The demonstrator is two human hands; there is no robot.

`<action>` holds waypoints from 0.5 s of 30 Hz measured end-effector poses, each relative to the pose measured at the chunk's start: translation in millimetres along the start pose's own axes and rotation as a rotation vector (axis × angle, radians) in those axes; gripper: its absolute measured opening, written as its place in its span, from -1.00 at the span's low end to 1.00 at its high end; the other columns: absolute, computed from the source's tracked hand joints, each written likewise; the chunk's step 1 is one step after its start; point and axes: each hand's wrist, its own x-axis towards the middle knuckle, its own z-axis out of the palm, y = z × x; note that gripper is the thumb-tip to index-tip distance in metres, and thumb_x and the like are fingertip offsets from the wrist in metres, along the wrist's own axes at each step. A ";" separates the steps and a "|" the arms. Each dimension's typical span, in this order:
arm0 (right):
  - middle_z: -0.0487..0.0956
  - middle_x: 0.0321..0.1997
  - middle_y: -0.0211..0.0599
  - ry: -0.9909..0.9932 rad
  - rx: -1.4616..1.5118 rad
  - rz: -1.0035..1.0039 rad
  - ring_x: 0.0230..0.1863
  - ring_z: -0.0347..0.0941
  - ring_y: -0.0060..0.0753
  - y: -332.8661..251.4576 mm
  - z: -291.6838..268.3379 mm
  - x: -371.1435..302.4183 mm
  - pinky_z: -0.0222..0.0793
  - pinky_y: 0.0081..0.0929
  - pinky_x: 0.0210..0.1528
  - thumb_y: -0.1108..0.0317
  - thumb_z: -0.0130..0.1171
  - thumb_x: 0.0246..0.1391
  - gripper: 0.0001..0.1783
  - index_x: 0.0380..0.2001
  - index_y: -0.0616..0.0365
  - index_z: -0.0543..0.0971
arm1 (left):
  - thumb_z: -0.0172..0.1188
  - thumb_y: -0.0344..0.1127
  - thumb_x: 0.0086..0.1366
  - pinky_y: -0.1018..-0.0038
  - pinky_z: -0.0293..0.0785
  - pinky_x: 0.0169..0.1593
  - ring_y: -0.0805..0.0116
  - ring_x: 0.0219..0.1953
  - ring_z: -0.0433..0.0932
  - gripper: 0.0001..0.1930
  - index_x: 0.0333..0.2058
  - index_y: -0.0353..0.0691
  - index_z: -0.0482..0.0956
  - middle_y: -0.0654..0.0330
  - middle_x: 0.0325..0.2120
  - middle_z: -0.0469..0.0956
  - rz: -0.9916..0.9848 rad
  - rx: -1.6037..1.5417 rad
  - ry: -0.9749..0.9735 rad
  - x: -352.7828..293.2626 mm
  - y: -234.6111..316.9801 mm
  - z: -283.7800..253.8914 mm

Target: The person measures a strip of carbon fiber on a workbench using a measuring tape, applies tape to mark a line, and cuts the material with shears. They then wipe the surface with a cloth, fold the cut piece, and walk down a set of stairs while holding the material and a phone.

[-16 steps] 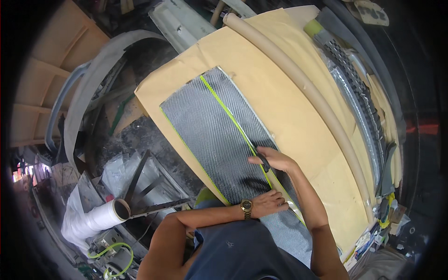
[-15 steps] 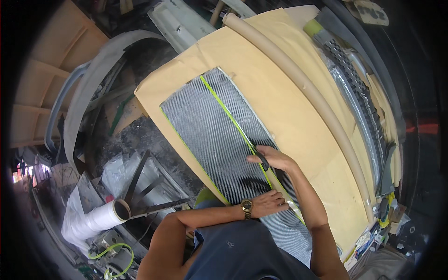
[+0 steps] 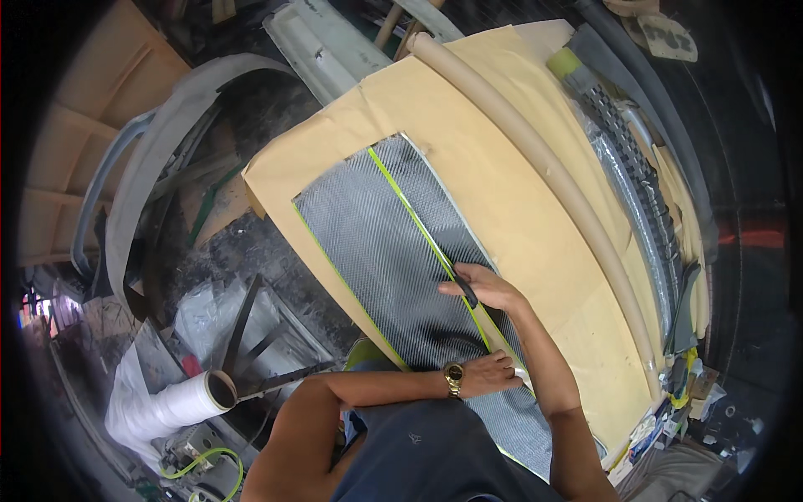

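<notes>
navy top (image 3: 393, 468) bears a pale emblem (image 3: 414, 437); right hand (image 3: 492, 287) holds black-handled scissors (image 3: 470, 295)

Top (image 3: 443, 460) is dark navy cloth; small pale emblem (image 3: 415, 437) sits on its front. Left arm (image 3: 389, 387) bears a wristwatch (image 3: 453, 378): gold-coloured band, dark dial. Left hand (image 3: 488, 375), right hand (image 3: 485, 287), both forearms bare. Sleeve cut unclear.
</notes>
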 end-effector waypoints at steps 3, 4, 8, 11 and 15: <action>0.29 -0.60 -0.56 -0.022 -0.024 0.109 -0.52 0.19 -0.68 -15.5 -1.9 -2.0 0.10 -0.59 -0.50 -0.19 0.35 -0.07 -0.44 -0.57 0.10 0.43 | 0.00 -0.34 0.15 0.50 0.27 -0.11 0.45 -0.29 0.42 -0.82 -0.24 -0.07 0.43 0.38 -0.50 0.40 0.006 -0.036 0.005 2.4 -4.9 -1.7; 0.29 -0.60 -0.57 -0.022 -0.012 0.100 -0.51 0.20 -0.68 -11.9 -1.9 -0.2 0.10 -0.59 -0.50 -0.18 0.35 -0.07 -0.44 -0.57 0.11 0.43 | 0.00 -0.35 0.15 0.49 0.28 -0.11 0.45 -0.29 0.43 -0.83 -0.24 -0.07 0.43 0.38 -0.51 0.40 0.003 -0.046 0.007 3.0 -6.5 -2.9; 0.31 -0.60 -0.57 -0.007 0.069 0.026 -0.51 0.22 -0.68 -4.2 2.8 4.4 0.11 -0.60 -0.50 -0.16 0.35 -0.06 -0.46 -0.54 0.13 0.46 | 0.00 -0.34 0.15 0.49 0.28 -0.11 0.45 -0.30 0.43 -0.82 -0.24 -0.06 0.44 0.38 -0.53 0.41 0.039 -0.076 0.067 3.6 -12.1 -3.1; 0.32 -0.60 -0.57 -0.004 0.078 0.018 -0.52 0.22 -0.67 -17.1 4.1 11.2 0.11 -0.61 -0.51 -0.14 0.36 -0.06 -0.47 -0.53 0.13 0.46 | 0.01 -0.33 0.15 0.47 0.28 -0.11 0.43 -0.30 0.43 -0.82 -0.23 -0.07 0.44 0.36 -0.53 0.41 0.059 -0.109 0.075 2.8 -12.9 5.8; 0.31 -0.60 -0.56 -0.043 0.034 0.087 -0.53 0.22 -0.66 -18.0 -0.1 18.4 0.11 -0.60 -0.51 -0.13 0.36 -0.06 -0.48 -0.54 0.12 0.45 | 0.03 -0.33 0.15 0.43 0.29 -0.11 0.39 -0.32 0.42 -0.80 -0.22 -0.09 0.46 0.35 -0.55 0.41 0.077 -0.126 0.152 4.5 -14.1 9.7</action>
